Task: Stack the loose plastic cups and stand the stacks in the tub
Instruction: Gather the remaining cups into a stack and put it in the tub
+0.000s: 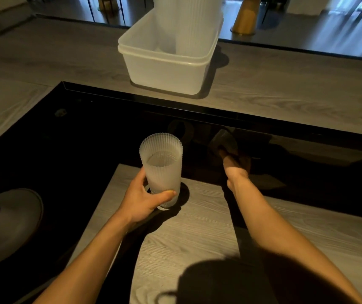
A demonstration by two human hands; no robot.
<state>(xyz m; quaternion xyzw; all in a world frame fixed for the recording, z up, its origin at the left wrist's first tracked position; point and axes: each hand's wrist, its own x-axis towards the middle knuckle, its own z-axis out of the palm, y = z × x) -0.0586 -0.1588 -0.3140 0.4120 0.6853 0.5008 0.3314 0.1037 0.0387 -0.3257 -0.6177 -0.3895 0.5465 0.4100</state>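
A frosted ribbed plastic cup (162, 170) stands upright on the near wooden board (197, 233), with another cup nested inside it. My left hand (144, 200) grips it low down, thumb across the front. My right hand (235, 159) reaches forward into the dark black area, where its fingers curl round a dim, tilted cup (224, 139) that the shadow makes hard to see. Further back on the counter sits the translucent white tub (164, 71). A tall stack of ribbed cups (188, 25) stands inside it and runs out of the top of the frame.
A glossy black sunken surface (87, 150) lies between the board and the wooden counter (285, 88). A grey rounded object (8, 222) sits at the left edge. A golden cone-shaped base (244, 18) stands behind the counter. A head shadow falls on the board's near end.
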